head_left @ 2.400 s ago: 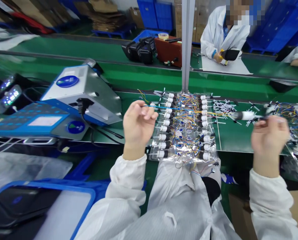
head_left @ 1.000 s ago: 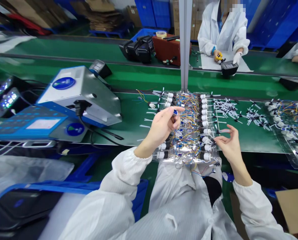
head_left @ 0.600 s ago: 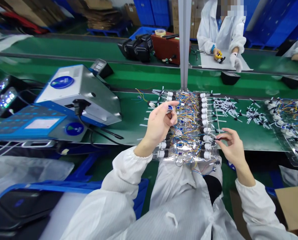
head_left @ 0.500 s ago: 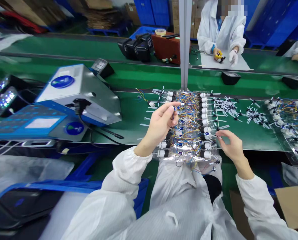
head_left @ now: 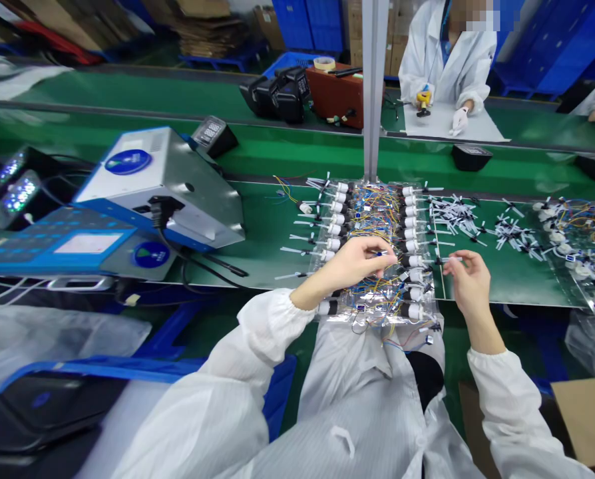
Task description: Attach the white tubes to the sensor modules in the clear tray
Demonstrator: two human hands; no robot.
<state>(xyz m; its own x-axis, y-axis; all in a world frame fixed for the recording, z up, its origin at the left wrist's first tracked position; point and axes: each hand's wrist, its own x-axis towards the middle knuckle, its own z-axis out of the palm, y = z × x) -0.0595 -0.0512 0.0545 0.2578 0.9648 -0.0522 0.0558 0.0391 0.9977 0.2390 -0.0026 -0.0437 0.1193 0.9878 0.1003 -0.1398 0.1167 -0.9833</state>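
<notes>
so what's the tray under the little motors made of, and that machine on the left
The tray looks like thin clear plastic, glossy: wires show through and its edges glint. The machine seems brushed sheet metal, dull silver with soft reflections; its blue panels could be paint or plastic.

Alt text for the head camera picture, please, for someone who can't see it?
A white-coated person works over a clear tray of small wired motors on a green bench, left hand pinching a thin wire, right hand pinching a small white part. A blue-and-silver machine sits left; a co-worker sits opposite.
</notes>
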